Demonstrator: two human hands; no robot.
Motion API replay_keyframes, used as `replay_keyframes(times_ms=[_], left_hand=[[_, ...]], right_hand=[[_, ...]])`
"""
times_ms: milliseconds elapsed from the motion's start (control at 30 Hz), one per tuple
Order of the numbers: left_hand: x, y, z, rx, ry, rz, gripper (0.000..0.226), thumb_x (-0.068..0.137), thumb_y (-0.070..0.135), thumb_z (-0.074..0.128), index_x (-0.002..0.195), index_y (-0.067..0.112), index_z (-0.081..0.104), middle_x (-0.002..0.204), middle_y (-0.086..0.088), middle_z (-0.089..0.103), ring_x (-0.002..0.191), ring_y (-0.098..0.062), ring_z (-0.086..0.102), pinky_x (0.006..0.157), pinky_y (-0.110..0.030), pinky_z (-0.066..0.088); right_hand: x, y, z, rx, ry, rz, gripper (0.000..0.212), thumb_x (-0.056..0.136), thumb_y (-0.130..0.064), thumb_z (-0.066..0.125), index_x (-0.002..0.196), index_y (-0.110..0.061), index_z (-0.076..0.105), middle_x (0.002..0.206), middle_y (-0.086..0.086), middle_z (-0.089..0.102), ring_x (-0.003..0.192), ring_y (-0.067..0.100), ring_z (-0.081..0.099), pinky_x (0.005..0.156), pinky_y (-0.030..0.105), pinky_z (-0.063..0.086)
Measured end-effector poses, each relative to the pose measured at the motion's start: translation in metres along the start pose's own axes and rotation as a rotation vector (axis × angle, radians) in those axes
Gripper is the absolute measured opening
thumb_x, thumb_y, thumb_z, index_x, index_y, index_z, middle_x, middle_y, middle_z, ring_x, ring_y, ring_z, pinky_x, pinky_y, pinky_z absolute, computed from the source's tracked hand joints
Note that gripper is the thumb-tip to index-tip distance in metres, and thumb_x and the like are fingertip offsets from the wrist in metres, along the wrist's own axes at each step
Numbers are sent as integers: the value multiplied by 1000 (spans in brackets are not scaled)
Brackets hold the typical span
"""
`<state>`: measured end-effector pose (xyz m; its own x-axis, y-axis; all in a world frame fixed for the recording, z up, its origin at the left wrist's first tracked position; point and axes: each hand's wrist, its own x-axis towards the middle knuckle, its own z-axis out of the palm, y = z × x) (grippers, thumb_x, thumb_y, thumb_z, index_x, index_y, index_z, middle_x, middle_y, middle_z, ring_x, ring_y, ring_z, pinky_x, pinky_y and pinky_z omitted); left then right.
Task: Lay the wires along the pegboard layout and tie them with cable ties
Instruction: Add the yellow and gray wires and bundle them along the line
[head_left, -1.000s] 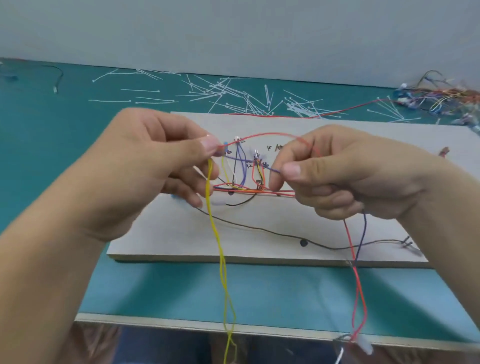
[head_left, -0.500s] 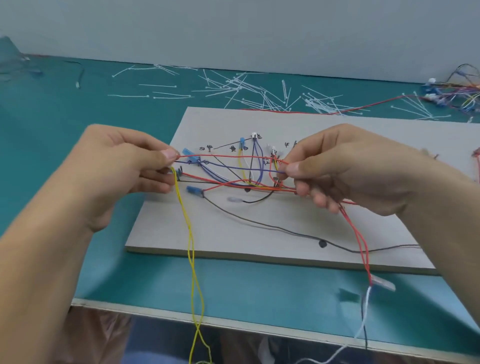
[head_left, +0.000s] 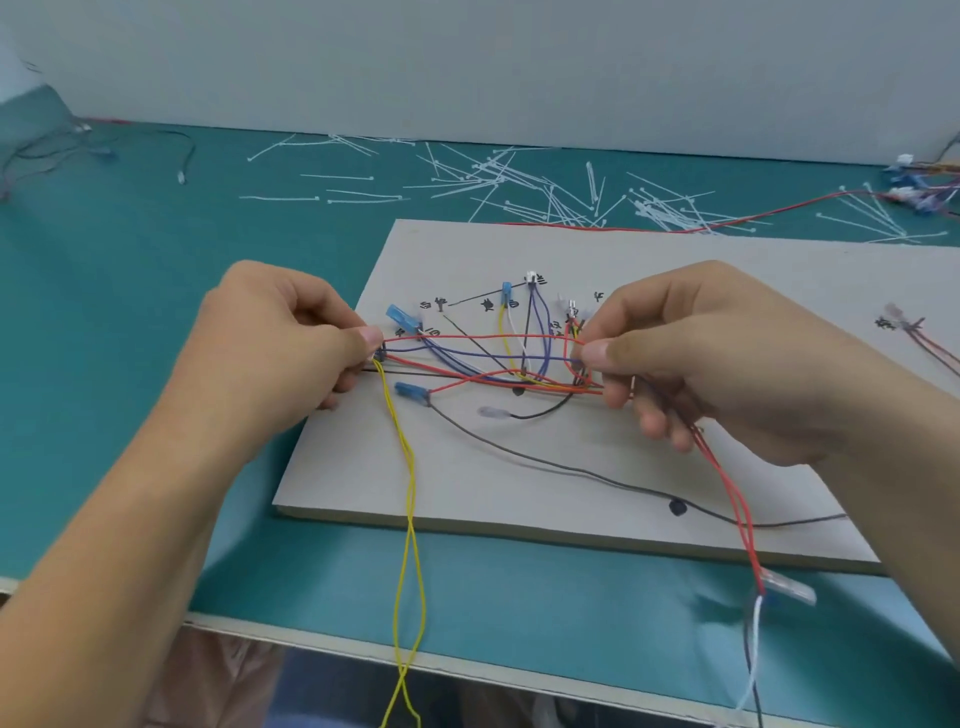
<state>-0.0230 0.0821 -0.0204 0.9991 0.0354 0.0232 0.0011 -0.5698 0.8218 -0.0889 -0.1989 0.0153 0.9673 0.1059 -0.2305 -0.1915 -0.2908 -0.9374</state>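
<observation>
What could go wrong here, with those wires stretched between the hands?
The left hand and right hand pinch red and blue wires taut above the laid wires on the board; lowering them might snag a blue connector and drag it off its mark. The yellow wires dangle past the table edge and could catch. The cable ties lie beyond the board, so fetching one probably means letting go.

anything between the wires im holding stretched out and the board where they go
Nothing foreign. The red and purple wires pinched between the left hand and right hand run over the board; only already-laid wires and blue connectors lie beneath them.
</observation>
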Motion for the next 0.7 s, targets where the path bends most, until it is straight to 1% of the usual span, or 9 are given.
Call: replay_keyframes(times_ms=[133,200,267,333,400,467,567,633,700], left_hand=[[-3,3,-2,52,0,31,14,82,23,82,70,30,77,57,-3,71,49,-16,66,52,-34,59],[-8,8,-3,78,4,31,4,74,33,79,71,31,77,57,-3,71,52,-24,69,61,-46,65],[-11,11,-2,114,12,42,4,74,35,78,72,31,77,58,-3,71,60,-32,71,68,-52,65],[-11,9,0,163,42,66,14,85,26,79,71,26,77,61,-2,71,64,-32,69,67,-48,63],[-10,6,2,242,79,87,21,92,20,73,71,24,74,65,1,70,62,-25,66,63,-34,56],[-10,7,3,304,80,88,23,94,15,68,74,24,73,67,2,71,65,-24,68,66,-34,57],[-9,10,-1,302,51,78,22,93,17,69,73,25,74,62,3,71,63,-21,71,72,-37,61],[-10,11,-3,308,34,84,20,90,22,72,71,25,74,58,7,70,55,-14,68,65,-28,56],[-11,10,-6,347,13,103,18,89,25,74,71,26,74,58,7,69,56,-14,66,61,-25,49]], right_hand=[[1,5,3,31,22,-10,17,91,-3,68,75,-8,72,61,13,62,38,19,52,34,22,36],[0,7,4,35,36,-4,18,90,-2,68,74,-8,72,60,13,61,38,18,51,33,21,36],[-2,8,5,31,41,7,18,90,-1,68,73,-7,72,60,13,61,37,18,51,33,20,36],[-3,10,5,22,41,14,17,89,0,69,73,-6,71,59,14,61,36,18,49,32,20,34],[-4,11,6,-3,45,24,15,89,0,69,74,-2,69,59,14,61,35,17,47,32,19,32],[-4,13,7,-23,59,36,14,89,-1,70,74,1,68,60,14,61,34,16,44,33,17,29],[-4,14,6,-18,79,34,14,88,-2,70,74,-1,69,60,14,61,34,17,42,34,17,29],[-4,15,7,-19,84,26,14,88,-2,70,75,-1,69,59,14,62,34,17,44,34,17,29],[-3,16,7,-27,94,9,13,89,-1,70,75,-1,69,59,13,62,34,18,45,34,18,30]])
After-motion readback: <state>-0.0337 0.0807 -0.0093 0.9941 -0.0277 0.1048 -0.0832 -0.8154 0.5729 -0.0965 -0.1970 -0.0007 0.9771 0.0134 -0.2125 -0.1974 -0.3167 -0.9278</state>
